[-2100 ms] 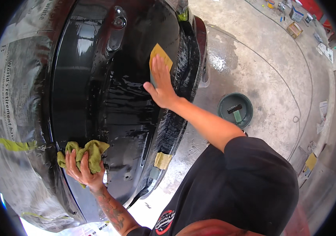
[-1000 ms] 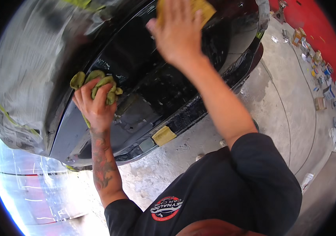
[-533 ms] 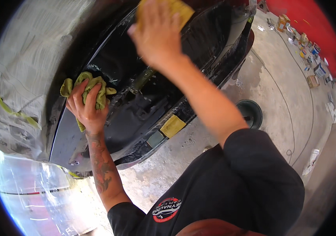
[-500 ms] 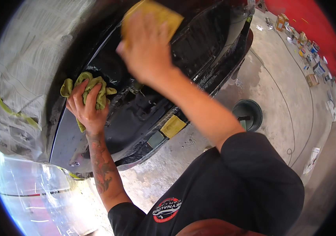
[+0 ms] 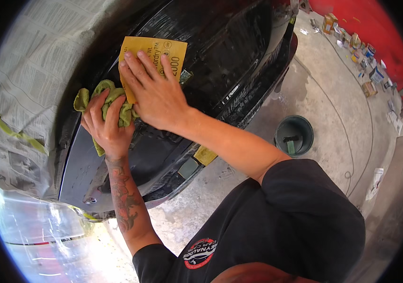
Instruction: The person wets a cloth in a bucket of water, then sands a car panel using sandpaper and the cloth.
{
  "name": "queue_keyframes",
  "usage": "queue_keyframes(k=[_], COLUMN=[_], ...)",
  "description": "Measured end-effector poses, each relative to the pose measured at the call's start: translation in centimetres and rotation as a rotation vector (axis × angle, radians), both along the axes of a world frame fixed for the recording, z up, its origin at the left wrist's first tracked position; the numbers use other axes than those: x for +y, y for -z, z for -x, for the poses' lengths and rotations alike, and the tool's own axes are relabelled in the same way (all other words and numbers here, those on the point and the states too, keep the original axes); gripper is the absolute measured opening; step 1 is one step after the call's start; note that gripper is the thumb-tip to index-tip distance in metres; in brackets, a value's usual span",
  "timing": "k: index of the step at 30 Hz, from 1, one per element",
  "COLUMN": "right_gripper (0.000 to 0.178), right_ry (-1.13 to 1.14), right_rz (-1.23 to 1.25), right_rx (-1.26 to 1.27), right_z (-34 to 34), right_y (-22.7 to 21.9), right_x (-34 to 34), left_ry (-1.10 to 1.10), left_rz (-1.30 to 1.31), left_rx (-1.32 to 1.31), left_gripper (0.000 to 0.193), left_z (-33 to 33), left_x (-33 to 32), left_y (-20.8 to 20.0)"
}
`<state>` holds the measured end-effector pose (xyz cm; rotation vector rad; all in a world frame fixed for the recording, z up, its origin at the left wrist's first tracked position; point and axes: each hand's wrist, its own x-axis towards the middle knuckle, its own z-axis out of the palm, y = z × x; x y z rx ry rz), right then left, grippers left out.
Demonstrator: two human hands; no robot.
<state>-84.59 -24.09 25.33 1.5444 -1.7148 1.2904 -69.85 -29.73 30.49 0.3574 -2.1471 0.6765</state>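
My left hand (image 5: pixel 104 127) is closed around a crumpled olive-green cloth (image 5: pixel 82 100), resting against a wet, glossy black car body panel (image 5: pixel 225 52). Just right of it, my right hand (image 5: pixel 156 96) holds a yellow sheet of sandpaper (image 5: pixel 135 45) to the panel, with fingers spread across the sheet. The printed back of the sandpaper faces me; its underside is hidden. Lower on the panel's edge lie a small yellow piece of sandpaper (image 5: pixel 205 155) and a grey-green rectangular pad (image 5: pixel 188 168).
Masking paper (image 5: pixel 26 70) covers the car at left. A dark bucket (image 5: pixel 300 121) with a green-and-black tool inside stands on the concrete floor. A thin cord (image 5: pixel 347 137) crosses the floor. Cans and boxes (image 5: pixel 369 52) line the red wall at right.
My right hand and the sandpaper have moved down and to the left across the panel, close to the cloth. My left hand has stayed nearly still.
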Motion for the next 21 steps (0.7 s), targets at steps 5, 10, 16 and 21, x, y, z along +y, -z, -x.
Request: queue_keyframes(k=[5,10,16,21], right_gripper=[0.076,0.071,0.064,0.066], right_ry=[0.296,0.081,0.267,0.164], right_rz=[0.111,0.039,0.211,0.013], right_rx=[-0.119,-0.031,-0.166,0.052], right_z=[7.8,-1.5,7.8,-0.2], right_y=[-2.2,-1.1,-2.5,0.8], right_x=[-2.0,-0.6,-1.8,-1.0], left_ry=[0.01,0.03,0.019,0.035], left_rz=[0.009,0.015,-0.004,0.003], left_rx=[0.005,0.017,-0.009,-0.018], left_gripper=[0.046,0.043,0.039,0.04], left_z=[0.3,-0.2,-0.6,-0.3], left_x=[0.2,-0.2,0.6,-0.4], left_y=[-0.4,0.1,-0.3,0.6])
